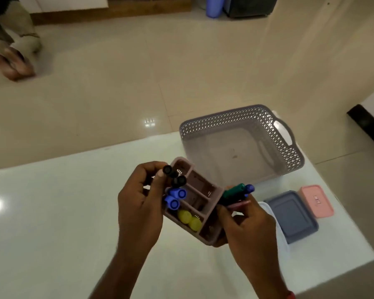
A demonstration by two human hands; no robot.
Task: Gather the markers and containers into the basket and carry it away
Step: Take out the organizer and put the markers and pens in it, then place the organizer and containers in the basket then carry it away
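Observation:
A mauve divided organiser [200,192] is lifted over the white table [52,212], tilted toward me. It holds two black markers [174,175], two blue markers [174,197] and two yellow ones [189,219]. My left hand [140,203] grips its left side and pinches a black marker. My right hand [246,227] supports the right side and clutches a bundle of markers [238,192], green, blue and pink. The grey lattice basket [289,152] stands empty just beyond. A blue lidded container [292,214], a pink one [316,200] and a white one [268,207] lie to its right front.
The table's far edge and right corner run close to the basket, with glossy tiled floor beyond. Another person's legs and feet [13,52] are on the floor at far left. A blue bin [214,6] and a dark box [251,6] stand far back.

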